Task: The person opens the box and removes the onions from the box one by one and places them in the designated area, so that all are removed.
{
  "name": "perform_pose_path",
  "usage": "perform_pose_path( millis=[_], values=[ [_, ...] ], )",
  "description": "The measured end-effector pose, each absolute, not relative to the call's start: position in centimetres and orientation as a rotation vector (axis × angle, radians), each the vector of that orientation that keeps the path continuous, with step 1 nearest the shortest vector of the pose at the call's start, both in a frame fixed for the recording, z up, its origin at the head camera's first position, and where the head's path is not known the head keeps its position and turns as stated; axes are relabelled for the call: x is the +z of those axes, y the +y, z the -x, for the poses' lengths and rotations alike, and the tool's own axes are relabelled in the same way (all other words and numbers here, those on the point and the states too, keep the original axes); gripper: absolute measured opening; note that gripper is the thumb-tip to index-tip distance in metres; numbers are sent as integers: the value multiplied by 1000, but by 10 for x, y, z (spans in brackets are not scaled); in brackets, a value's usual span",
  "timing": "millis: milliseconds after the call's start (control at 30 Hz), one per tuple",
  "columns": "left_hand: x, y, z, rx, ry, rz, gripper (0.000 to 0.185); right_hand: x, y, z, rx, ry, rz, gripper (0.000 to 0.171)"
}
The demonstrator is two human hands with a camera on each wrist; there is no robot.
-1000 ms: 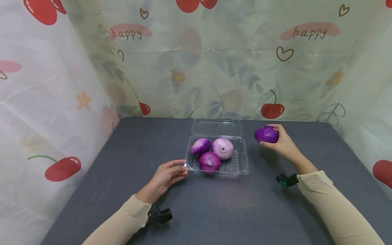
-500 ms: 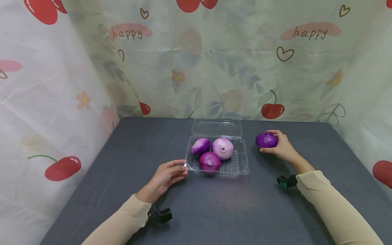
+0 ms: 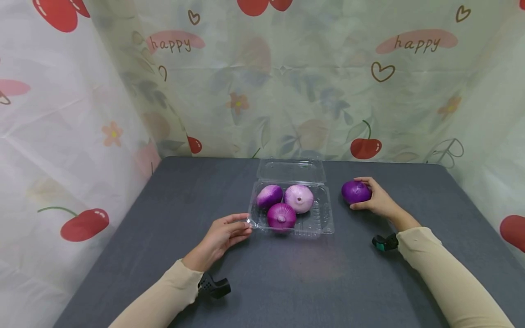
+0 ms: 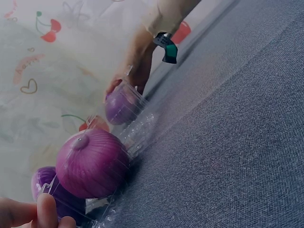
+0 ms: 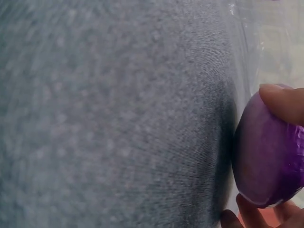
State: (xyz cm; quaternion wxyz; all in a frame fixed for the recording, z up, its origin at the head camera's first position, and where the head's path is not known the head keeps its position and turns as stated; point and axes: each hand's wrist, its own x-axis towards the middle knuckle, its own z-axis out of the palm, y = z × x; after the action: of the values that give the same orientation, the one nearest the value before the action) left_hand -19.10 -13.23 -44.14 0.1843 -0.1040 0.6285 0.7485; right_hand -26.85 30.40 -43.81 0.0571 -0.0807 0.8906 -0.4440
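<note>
A clear plastic clamshell box (image 3: 324,225) sits open at the table's middle with three purple onions (image 3: 281,215) inside; one onion (image 4: 90,164) fills the left wrist view. My left hand (image 3: 223,237) pinches the box's near left corner with its fingertips (image 4: 47,209). To the right of the box, my right hand (image 3: 375,198) grips a fourth purple onion (image 3: 355,192), which rests on the table; its thumb and fingers (image 5: 282,102) curl round the onion (image 5: 266,152) in the right wrist view.
The grey cloth-covered table (image 3: 287,282) is bordered at the back and both sides by a cherry-print curtain (image 3: 287,91). The box's lid (image 3: 290,171) lies open toward the back. Bare table stretches in front of the box.
My right hand has lowered the onion from above the table down onto its surface, slightly nearer to me. The left hand and the box have stayed put.
</note>
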Motion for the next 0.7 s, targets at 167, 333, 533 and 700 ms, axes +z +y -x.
perform_pose_path(
  millis=[167, 333, 533, 700],
  values=[
    [-442, -132, 191, 2102, 1782, 306, 36, -441, 306, 269, -1369, 2648, 264, 88],
    [-442, -132, 191, 2101, 1792, 305, 36, -442, 306, 270, -1378, 2619, 247, 89],
    [-440, -132, 191, 2099, 1793, 301, 36, -440, 305, 269, -1380, 2611, 255, 91],
    [-441, -132, 191, 2100, 1790, 294, 36, -439, 306, 269, -1391, 2600, 259, 91]
  ],
)
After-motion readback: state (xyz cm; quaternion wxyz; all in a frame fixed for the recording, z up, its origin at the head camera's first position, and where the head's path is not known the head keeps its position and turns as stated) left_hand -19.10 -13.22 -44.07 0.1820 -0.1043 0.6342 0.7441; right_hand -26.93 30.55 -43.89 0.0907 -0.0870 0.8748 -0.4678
